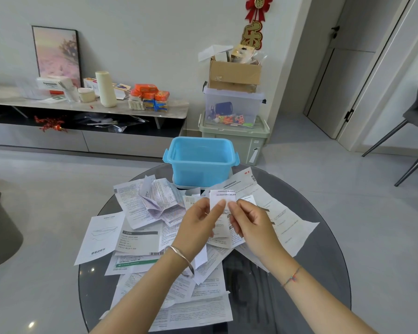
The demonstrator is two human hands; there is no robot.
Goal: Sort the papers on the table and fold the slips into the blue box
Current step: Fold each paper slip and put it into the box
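Note:
A small white paper slip [221, 197] is held up above the table, pinched from both sides. My left hand [198, 225] grips its left edge with thumb and fingers. My right hand [249, 222] grips its right edge. Both hands hover over a loose pile of printed papers [155, 237] spread across the round dark glass table [311, 273]. The open blue box [200, 162] stands at the table's far edge, just beyond the hands, and looks empty inside.
A large sheet [275, 213] lies to the right under my right hand. Beyond the table stand stacked storage bins [234, 126] topped by a cardboard box [234, 73], a low cabinet [82, 112] at left, and a grey chair [415, 116] at right.

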